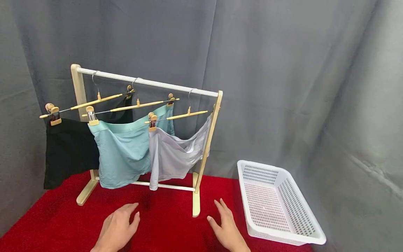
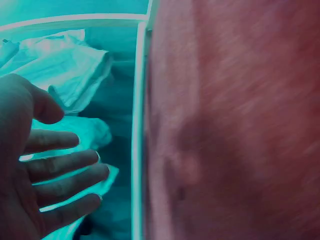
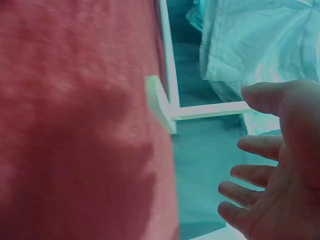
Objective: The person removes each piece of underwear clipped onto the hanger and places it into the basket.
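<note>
My left hand (image 1: 118, 225) hovers over the red cloth in front of the rack, fingers extended and thumb apart, holding nothing. On the other side, my right hand (image 1: 227, 225) is likewise relaxed and holds nothing, between the rack's right foot and the basket. Three pairs of boxer shorts hang by wooden clips from hangers on the rack (image 1: 151, 83): black shorts (image 1: 70, 150) at left, light blue shorts (image 1: 122, 150) in the middle, pale lilac shorts (image 1: 176, 154) at right. Both wrist views show the fingers (image 2: 65, 165) spread apart, with nothing between them.
A white perforated plastic basket (image 1: 302, 199) stands to the right with nothing in it. Red cloth (image 1: 170, 224) covers the table. Grey curtains (image 1: 267, 77) hang behind and on both sides. The rack's right foot (image 1: 196, 204) juts toward my hands.
</note>
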`<state>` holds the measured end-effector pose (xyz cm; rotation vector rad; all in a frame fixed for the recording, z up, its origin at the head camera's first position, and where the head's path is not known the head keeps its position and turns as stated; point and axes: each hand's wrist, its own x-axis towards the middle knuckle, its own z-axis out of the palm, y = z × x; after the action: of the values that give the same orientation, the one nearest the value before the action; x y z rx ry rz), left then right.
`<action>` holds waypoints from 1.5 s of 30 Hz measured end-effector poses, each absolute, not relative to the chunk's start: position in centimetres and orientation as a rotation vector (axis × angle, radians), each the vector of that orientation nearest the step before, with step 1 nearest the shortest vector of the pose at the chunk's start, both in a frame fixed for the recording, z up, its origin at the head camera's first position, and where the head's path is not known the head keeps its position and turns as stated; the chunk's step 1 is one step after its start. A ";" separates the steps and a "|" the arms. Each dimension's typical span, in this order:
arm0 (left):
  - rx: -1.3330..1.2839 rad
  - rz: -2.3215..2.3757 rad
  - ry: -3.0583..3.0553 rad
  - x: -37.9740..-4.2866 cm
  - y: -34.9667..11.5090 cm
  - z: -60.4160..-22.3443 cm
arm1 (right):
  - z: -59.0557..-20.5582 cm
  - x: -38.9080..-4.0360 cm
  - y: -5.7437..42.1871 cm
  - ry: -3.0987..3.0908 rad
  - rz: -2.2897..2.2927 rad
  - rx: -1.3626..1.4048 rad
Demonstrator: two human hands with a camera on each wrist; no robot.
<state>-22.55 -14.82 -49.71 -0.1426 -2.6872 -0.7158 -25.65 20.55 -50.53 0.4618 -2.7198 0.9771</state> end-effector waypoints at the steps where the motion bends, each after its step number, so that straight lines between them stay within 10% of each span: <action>1: -0.152 -0.716 -2.654 -22.7 -15.0 -49.3 | -50.1 -25.8 20.5 -2.704 0.989 0.478; 29: -0.799 -0.573 -2.200 -27.2 -9.3 -30.4 | -31.1 -33.7 17.9 -2.170 0.794 0.957; 45: -0.749 -0.541 -2.011 -32.8 -6.9 -25.7 | -21.1 -36.2 13.7 -1.824 1.067 0.738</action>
<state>-32.83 -6.94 -25.67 -0.7492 -2.0106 -0.5409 -36.16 13.73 -21.14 0.7381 -1.8241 1.0668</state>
